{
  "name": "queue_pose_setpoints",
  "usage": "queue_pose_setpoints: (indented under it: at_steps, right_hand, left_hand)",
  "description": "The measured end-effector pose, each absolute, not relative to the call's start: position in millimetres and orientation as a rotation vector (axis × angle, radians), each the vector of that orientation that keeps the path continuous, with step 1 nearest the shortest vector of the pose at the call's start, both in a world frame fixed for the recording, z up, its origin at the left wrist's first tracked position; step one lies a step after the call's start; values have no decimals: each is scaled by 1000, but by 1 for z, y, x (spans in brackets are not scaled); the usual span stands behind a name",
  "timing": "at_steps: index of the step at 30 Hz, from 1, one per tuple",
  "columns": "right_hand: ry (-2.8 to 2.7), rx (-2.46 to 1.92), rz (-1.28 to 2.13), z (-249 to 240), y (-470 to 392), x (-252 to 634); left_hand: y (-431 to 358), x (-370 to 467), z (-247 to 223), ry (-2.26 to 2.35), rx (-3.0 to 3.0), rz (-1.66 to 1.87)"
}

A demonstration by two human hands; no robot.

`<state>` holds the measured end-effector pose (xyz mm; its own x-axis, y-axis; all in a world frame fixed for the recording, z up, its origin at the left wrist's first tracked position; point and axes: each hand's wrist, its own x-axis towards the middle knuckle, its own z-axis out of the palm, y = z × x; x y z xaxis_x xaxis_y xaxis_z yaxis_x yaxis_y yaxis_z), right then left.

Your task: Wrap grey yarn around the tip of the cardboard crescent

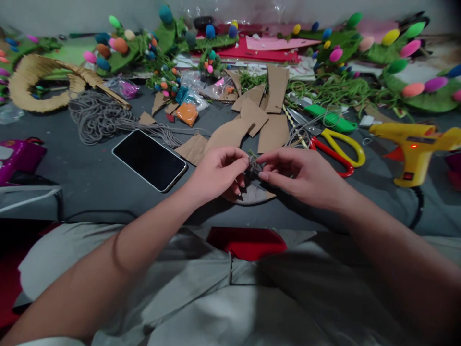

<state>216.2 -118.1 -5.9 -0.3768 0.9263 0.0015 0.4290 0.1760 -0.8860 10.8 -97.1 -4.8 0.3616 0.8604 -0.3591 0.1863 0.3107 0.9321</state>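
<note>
Between my two hands is a small tangled bit of grey cord (254,166) with a trace of green at its top. My left hand (221,173) has its thumb and forefinger pinched on the cord's left side. From the right, the fingertips of my right hand (302,175) close on the same cord. Under them, a grey-covered rounded piece (250,196) with a cardboard-coloured edge lies on the table, partly hidden by my hands. Cut cardboard pieces (228,133) lie just beyond my fingers.
A phone (149,159) and a heap of grey cord (95,115) lie to the left. To the right are red-and-yellow-handled scissors (345,144) and a yellow glue gun (414,144) with a lit red light. Felt pieces with coloured balls (334,53) line the back.
</note>
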Motion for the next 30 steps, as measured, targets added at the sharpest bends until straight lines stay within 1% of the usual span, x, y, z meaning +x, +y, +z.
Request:
queue_pose_setpoints:
  at_steps: [12,16,23,26,28,30]
  right_hand:
    - [-1990,-1318,885,-9,-114,212]
    - [-2175,-1362,699,-7,-110,217]
    - [-2498,-1286,478,-2,-104,231]
    - [-2443,-1318,311,0,-103,231]
    - [-2310,-1362,216,1,-102,231]
    - [-2137,-1397,197,2,-102,231]
  left_hand:
    - [-96,10,-5,1119,1281,508]
    - [-97,10,-5,1124,1296,491]
    - [-98,10,-4,1085,1323,460]
    - [-98,10,-3,1074,1328,461]
    - [-98,9,-3,1076,1320,460]
    - [-97,8,-4,1073,1310,457]
